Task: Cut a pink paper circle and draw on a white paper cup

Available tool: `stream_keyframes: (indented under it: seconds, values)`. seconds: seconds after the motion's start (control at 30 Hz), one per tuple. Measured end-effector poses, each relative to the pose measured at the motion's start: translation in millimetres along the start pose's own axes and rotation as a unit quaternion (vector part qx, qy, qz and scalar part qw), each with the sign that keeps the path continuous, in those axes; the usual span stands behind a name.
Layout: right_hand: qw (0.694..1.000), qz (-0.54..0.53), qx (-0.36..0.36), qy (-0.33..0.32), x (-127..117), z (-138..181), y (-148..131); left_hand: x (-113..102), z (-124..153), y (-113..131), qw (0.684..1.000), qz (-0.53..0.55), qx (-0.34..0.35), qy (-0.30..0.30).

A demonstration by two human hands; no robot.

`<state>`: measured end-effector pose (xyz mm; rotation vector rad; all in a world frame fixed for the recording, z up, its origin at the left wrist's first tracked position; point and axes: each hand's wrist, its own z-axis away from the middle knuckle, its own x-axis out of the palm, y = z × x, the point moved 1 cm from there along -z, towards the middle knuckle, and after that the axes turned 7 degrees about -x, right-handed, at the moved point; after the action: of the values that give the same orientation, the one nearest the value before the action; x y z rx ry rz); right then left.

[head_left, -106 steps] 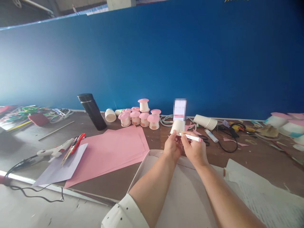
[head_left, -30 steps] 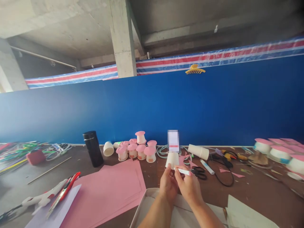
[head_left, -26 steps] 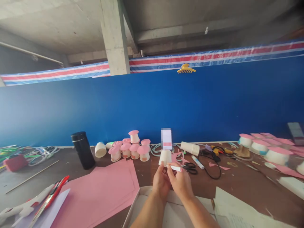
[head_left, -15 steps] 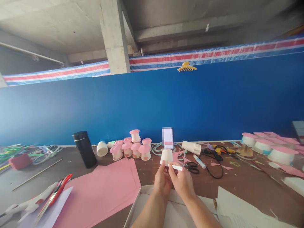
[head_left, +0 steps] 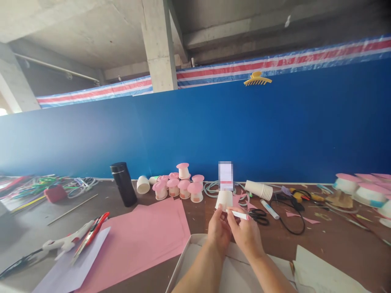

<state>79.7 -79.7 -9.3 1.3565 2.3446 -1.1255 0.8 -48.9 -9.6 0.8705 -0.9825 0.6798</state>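
Centrally, one white paper cup (head_left: 224,199), narrow end up, held just beyond the far edge of a white tray (head_left: 179,266). One left hand (head_left: 218,228), thumb and fingers closed narrowly on the cup's lower rim. One right hand (head_left: 246,235), pinching a white pen (head_left: 240,214) with a pink end; the other end points at the rim, though from where I stand I can't tell whether it touches.

Directly behind the cup: one upright panel (head_left: 225,176), its face pixelated. Beside that, coiled pale tubing (head_left: 210,189). Right of the hands: black-handled scissors (head_left: 259,217), a white-and-blue tube (head_left: 269,209) and nested white cups (head_left: 258,190) lying on their side.

To the left: a cluster of white cups with pink tops (head_left: 195,189), one raised above the rest; a black bottle (head_left: 124,185); pink sheets (head_left: 146,238), overlapping. Nearer the table's left edge, a red-handled cutter (head_left: 96,230) on a pale lilac sheet (head_left: 87,266), beside a white glue gun (head_left: 65,243).

Backing everything, a blue partition (head_left: 195,130); at its upper edge, a yellow claw clip (head_left: 257,79).
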Motion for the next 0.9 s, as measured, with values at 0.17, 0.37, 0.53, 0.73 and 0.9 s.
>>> stream_keyframes:
  seconds: [0.17, 0.37, 0.53, 0.73, 0.9]
  values:
    - [1.000, 0.007, 0.004, -0.003, 0.8, 0.8, 1.8, 0.1, -0.3, 0.5, 1.000, 0.002, 0.000, 0.007]
    - [1.000, 0.007, 0.004, -0.004, 1.6, 1.1, 3.1, -1.0, -1.0, 0.3, 1.000, -0.007, -0.003, 0.001]
    - [1.000, 0.002, 0.004, -0.010, 0.8, 1.4, 3.1, -2.5, -2.5, -0.1, 1.000, -0.005, -0.002, -0.001]
    - [1.000, -0.004, 0.001, -0.010, -0.5, 0.6, 0.6, -1.4, -2.2, 0.3, 1.000, 0.003, -0.003, 0.007]
    - [1.000, -0.005, 0.005, -0.011, -0.4, -0.8, -0.8, -2.3, -3.4, 0.0, 1.000, 0.012, -0.006, 0.019]
